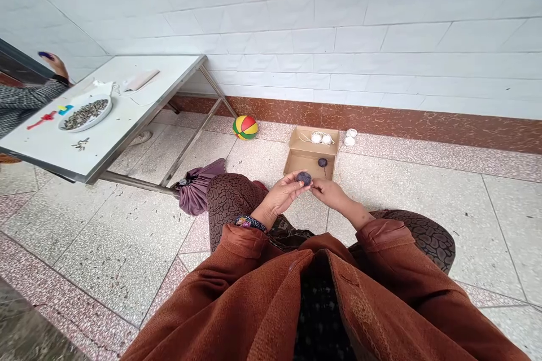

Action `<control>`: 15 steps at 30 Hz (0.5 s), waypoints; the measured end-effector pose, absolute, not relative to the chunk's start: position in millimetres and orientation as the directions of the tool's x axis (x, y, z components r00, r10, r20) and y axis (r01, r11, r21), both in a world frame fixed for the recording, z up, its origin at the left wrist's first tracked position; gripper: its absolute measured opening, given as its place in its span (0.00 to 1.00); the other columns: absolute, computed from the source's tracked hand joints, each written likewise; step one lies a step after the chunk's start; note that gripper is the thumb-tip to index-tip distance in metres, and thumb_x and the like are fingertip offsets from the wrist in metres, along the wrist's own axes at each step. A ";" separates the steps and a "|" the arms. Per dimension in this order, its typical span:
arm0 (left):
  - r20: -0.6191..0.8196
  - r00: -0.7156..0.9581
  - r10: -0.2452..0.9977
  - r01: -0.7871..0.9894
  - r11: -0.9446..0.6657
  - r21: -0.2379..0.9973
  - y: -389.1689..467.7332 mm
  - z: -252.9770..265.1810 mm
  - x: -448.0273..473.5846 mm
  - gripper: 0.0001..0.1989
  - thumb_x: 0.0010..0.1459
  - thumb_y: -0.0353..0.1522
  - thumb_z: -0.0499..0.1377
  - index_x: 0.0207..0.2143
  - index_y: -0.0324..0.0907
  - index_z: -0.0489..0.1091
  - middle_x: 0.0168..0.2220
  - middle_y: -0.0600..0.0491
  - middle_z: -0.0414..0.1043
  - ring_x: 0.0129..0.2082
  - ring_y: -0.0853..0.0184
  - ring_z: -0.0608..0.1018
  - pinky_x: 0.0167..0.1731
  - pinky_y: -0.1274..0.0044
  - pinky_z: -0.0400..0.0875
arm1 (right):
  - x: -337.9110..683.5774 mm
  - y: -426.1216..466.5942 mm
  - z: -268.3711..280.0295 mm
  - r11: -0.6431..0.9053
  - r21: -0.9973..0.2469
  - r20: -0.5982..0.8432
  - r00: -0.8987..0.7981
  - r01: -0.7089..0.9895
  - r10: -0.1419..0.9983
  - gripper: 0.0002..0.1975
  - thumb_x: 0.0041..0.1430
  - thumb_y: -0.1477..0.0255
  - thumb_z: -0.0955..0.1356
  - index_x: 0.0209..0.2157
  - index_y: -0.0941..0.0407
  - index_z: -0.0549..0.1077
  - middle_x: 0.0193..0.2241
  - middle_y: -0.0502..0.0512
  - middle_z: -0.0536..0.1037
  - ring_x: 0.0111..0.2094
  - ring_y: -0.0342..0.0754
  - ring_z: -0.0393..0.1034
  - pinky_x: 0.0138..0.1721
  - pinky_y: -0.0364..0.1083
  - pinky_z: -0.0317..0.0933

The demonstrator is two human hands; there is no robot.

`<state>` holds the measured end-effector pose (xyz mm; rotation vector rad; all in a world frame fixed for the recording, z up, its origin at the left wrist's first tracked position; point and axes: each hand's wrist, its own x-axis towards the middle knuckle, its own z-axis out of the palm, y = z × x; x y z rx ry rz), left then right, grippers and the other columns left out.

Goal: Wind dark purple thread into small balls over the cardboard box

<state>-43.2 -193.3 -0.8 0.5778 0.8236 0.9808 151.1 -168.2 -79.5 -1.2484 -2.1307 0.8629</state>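
Note:
My left hand [284, 196] is closed around a small ball of dark grey-purple yarn [304, 178], held up between thumb and fingers. Just right of it, the fingers of my right hand [332, 194] are pinched together. A thin strand leads from a second dark yarn ball [322, 162] toward that pinch, though the fingers mostly cover its end. The second ball lies in an open cardboard box [302, 164] on the floor beyond my hands. White yarn balls [321, 138] with loose strands rest at the back of the box.
More white balls [350, 137] sit right of the box. A striped ball [245, 127] lies near the wall, and a purple cloth bag [201, 187] by my knee. On the left table [127, 124] stands a filled white dish [106, 111]; another person's hand [58, 64] is raised beyond.

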 end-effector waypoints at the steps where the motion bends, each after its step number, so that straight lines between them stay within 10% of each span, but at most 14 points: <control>1: -0.351 0.292 0.890 -0.495 0.455 0.740 -192.1 -1.7 -45.1 0.20 0.48 0.24 0.71 0.46 0.39 0.77 0.45 0.50 0.79 0.45 0.65 0.81 0.56 0.69 0.71 | 150.2 -169.5 -79.0 0.403 -0.728 0.113 -0.484 0.554 0.868 0.06 0.62 0.76 0.68 0.32 0.54 0.74 0.31 0.52 0.77 0.32 0.47 0.71 0.35 0.44 0.59; 15: -0.312 0.251 0.916 -0.099 0.345 0.933 -189.6 -25.1 -47.0 0.34 0.42 0.32 0.76 0.52 0.41 0.71 0.37 0.54 0.75 0.34 0.72 0.74 0.39 0.76 0.67 | 159.3 -173.6 -29.8 0.368 -0.918 0.239 -0.536 0.148 0.810 0.14 0.66 0.59 0.68 0.34 0.54 0.78 0.29 0.52 0.77 0.28 0.46 0.68 0.33 0.45 0.61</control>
